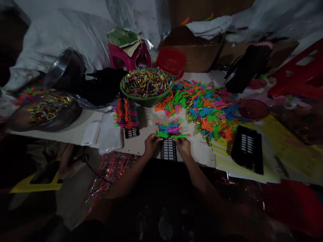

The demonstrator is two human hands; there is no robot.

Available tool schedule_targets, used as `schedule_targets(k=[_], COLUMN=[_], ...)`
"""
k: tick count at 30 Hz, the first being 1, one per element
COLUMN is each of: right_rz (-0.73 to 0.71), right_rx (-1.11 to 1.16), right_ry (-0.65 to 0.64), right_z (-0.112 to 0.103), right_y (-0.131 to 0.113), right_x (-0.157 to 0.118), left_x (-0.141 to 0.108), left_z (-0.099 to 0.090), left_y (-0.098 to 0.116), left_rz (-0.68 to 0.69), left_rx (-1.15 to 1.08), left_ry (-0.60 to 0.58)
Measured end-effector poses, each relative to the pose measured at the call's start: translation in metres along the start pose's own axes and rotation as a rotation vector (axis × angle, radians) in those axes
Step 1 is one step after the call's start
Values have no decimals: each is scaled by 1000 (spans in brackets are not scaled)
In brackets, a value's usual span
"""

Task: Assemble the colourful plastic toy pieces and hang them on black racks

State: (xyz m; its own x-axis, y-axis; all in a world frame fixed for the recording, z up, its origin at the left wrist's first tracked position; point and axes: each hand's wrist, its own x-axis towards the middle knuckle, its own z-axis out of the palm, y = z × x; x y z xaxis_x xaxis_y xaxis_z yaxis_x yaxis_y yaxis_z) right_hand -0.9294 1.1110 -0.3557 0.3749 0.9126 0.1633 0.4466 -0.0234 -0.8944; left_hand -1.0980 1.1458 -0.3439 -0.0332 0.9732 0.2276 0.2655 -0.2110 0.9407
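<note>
— Green toy (177,136): position?
— Across the far end of the black rack (168,150), long axis left to right.
— Hands?
— Left hand (151,145) left of rack, right hand (184,146) right; equally near. Whether either clamps it, cannot tell.

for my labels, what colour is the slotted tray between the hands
The tray is black; head view.

Fingertip contact between your left hand (151,145), your right hand (184,146) and the green pieces (179,136) is too small to confirm. Between your hands, coloured pieces (169,127) hide the black rack's (168,153) far end. Beyond your grip, heaped small pieces (147,82) conceal the green bowl's (145,100) floor. Far right, the frame edge cuts off the slotted red plastic item (299,74).
</note>
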Motion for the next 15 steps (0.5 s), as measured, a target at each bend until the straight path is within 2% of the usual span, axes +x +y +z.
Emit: schedule_targets(k=[8,12,15], right_rz=[33,36,32], right_rx=[-106,-180,-291], right_ry=[-35,-74,-105], right_z=[-3,-4,-5], right_y=[-1,-4,-6], right_x=[5,7,8], left_x=[1,2,4], left_z=[1,6,8], left_y=[-9,-3,4], left_rz=[-54,-64,-47], left_rx=[-52,-105,-59], left_ry=[23,-5,-21])
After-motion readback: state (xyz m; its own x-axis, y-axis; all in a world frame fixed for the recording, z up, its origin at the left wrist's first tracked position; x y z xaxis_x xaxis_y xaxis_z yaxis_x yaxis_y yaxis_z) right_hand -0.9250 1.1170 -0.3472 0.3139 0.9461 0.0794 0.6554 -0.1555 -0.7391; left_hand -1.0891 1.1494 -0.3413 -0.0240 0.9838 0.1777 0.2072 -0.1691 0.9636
